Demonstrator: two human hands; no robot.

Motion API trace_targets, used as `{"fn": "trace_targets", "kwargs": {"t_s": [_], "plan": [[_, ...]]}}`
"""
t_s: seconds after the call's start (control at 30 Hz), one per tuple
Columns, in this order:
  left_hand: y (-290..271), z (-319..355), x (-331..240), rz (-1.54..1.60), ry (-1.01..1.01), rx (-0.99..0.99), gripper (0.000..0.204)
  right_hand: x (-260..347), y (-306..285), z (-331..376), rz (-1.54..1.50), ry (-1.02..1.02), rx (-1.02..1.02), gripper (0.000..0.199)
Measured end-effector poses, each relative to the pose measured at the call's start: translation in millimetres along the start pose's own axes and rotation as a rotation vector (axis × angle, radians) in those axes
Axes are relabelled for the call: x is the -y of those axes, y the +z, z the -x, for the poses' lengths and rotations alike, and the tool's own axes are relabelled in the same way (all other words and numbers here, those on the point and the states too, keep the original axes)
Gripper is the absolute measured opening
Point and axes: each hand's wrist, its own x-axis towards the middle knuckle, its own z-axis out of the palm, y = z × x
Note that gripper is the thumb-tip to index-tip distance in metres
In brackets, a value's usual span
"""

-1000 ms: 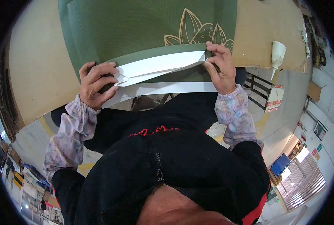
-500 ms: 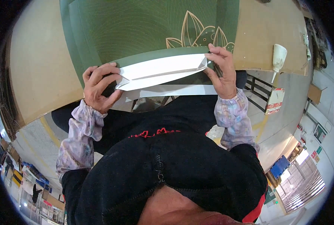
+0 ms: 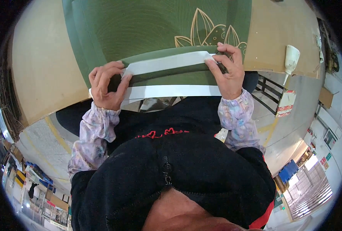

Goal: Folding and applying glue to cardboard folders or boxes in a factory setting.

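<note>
- Left hand [image 3: 106, 85] sits at the left end of the folded edge, fingers curled and closed on the green card sheet [image 3: 140, 27]; the thumb side presses against the white strip there
- Right hand [image 3: 228, 69] is clamped on the right end of the same edge, fingertips [image 3: 217, 49] on top, pinching the folded flap just under the gold leaf print [image 3: 209, 32]
- The green card sheet lies flat on the brown counter [image 3: 40, 65], stretching away from the person; its near edge hangs at the counter's front rim, right between the two hands
- The fold shows in bands: an upper white strip [image 3: 167, 63], a narrow dark green band [image 3: 171, 76] beneath it, then a lower white strip [image 3: 171, 91] closest to the body
- Both forearms come in from below in pale patterned sleeves [image 3: 94, 131]; a black jacket with red stitching fills the lower view
- Off to the right on the counter, well apart from the hands, stands a white glue bottle [image 3: 291, 59], tilted, nozzle pointing down toward the edge
- Beyond the counter's edge lies grey floor with yellow lines [image 3: 59, 134]
</note>
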Motion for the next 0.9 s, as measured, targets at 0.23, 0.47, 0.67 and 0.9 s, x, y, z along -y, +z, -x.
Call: {"fn": "trace_targets", "kwargs": {"t_s": [0.23, 0.47, 0.67, 0.9], "plan": [[6.8, -4.5, -1.0, -0.204, -0.007, -0.072, 0.026, 7.2, 3.7, -0.8, 0.081, 0.072, -0.068, 0.03], [10.1, 0.5, -35.1, -0.384, 0.251, -0.031, 0.034, 12.6, 3.3, 2.5, 0.118, 0.103, -0.076, 0.052], [74.1, 6.6, -93.0, -0.012, 0.316, 0.396, 0.085, 6.8, 9.8, 11.1, 0.088, 0.089, -0.095, 0.074], [92.1, 19.7, -67.6, -0.098, 0.286, 0.402, 0.103, 11.8, 11.9, 19.6, 0.087, 0.138, -0.054, 0.07]]}}
